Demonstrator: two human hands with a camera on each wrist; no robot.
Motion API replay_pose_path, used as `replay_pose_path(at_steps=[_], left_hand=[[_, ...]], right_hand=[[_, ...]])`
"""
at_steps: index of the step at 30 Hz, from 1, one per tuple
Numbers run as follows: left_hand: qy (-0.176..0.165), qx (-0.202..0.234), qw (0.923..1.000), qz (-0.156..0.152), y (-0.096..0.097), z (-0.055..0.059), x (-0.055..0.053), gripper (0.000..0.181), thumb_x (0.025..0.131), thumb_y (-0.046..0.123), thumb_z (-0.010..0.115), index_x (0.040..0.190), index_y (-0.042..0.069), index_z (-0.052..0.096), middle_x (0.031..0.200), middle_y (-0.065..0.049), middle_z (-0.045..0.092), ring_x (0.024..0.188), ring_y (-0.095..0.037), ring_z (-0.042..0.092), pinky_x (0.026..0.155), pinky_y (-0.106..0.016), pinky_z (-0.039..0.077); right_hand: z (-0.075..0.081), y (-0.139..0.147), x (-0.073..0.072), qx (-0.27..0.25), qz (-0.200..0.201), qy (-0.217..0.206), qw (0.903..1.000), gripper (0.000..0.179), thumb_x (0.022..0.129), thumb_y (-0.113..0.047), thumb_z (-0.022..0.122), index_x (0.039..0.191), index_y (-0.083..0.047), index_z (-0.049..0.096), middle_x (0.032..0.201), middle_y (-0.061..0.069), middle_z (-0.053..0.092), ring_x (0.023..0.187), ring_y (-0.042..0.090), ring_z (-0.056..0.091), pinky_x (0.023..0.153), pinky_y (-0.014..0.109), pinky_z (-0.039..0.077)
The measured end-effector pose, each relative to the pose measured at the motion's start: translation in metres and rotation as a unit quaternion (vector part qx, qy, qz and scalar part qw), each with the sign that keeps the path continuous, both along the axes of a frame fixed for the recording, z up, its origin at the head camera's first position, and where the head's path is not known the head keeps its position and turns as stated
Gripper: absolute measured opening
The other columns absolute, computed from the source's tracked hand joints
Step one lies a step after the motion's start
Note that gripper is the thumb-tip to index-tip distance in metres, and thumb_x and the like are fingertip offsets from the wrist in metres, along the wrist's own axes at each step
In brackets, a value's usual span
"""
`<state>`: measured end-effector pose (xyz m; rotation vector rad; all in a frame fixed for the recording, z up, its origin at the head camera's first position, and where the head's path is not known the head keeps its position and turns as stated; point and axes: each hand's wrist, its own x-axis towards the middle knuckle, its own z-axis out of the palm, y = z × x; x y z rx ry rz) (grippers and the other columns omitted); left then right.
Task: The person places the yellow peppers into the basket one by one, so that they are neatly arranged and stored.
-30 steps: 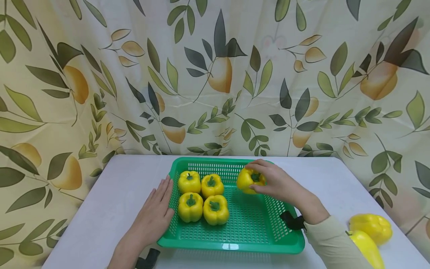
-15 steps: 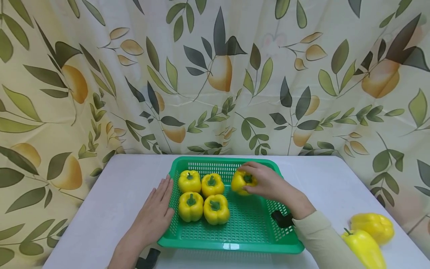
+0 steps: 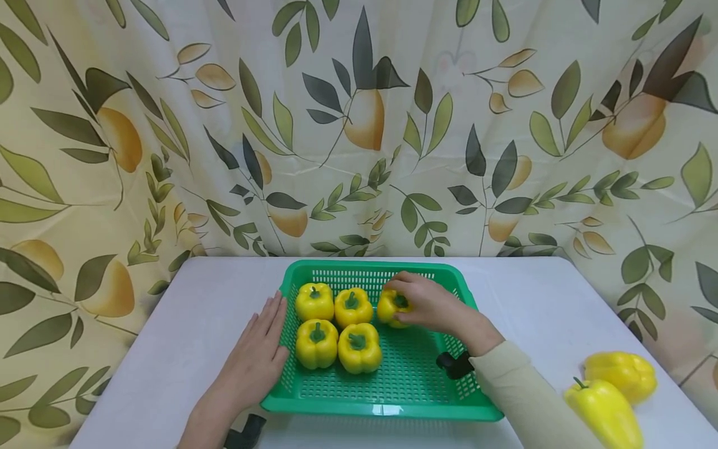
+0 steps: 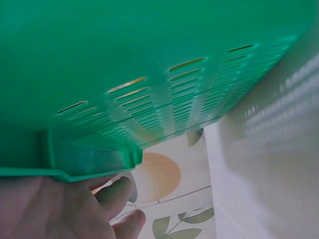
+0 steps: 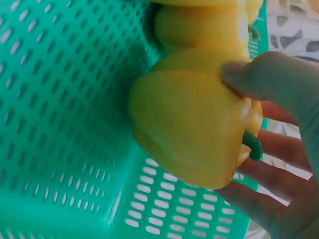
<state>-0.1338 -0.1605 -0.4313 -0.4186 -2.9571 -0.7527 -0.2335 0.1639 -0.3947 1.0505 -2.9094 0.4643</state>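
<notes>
My right hand [image 3: 432, 304] grips a yellow bell pepper [image 5: 192, 114] inside the back part of a green plastic basket [image 3: 387, 410], thumb on one side and fingers round the other. Its green stem points up between the fingers. Just left of it, several other yellow bell peppers [image 3: 360, 349] stand stem-up in two rows. My left hand [image 3: 252, 352] lies with straight fingers against the basket's left rim. In the left wrist view the basket's slotted side wall [image 4: 164, 99] rises above the fingers [image 4: 117, 196].
To the right of the basket, two more yellow bell peppers [image 3: 619, 376] [image 3: 606, 415] lie on the white table [image 3: 533, 299]. A curtain [image 3: 359, 206] printed with leaves and fruit hangs right behind the table.
My right hand has carried the bell pepper leftward and slightly lower, close beside the back row of peppers. The left hand stays at the basket's rim.
</notes>
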Motion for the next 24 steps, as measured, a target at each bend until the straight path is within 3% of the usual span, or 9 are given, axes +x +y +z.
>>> replay_pose_path(at_steps=[13,24], left_hand=[[-0.001,0.004,1.0,-0.002,0.0003,0.0035,0.001,0.07,0.097,0.012,0.044,0.159,0.005,0.012,0.169,-0.008,0.004,0.155,-0.03,0.01,0.124,-0.056,0.014],[0.0,0.005,1.0,-0.001,0.0012,0.0031,0.0013,0.069,0.097,0.012,0.043,0.158,0.003,0.013,0.168,-0.009,0.005,0.155,-0.031,0.01,0.124,-0.057,0.014]], right_hand=[[-0.0029,-0.0071,-0.0018,0.0,0.012,-0.013,0.9998,0.05,0.079,-0.01,0.074,0.128,-0.005,0.064,0.129,0.012,0.06,0.109,0.023,0.061,0.092,0.039,0.056],[-0.0071,-0.0094,-0.0021,-0.001,-0.023,-0.058,0.998,0.052,0.08,-0.01,0.072,0.131,-0.009,0.061,0.128,0.011,0.058,0.099,0.017,0.057,0.086,0.035,0.054]])
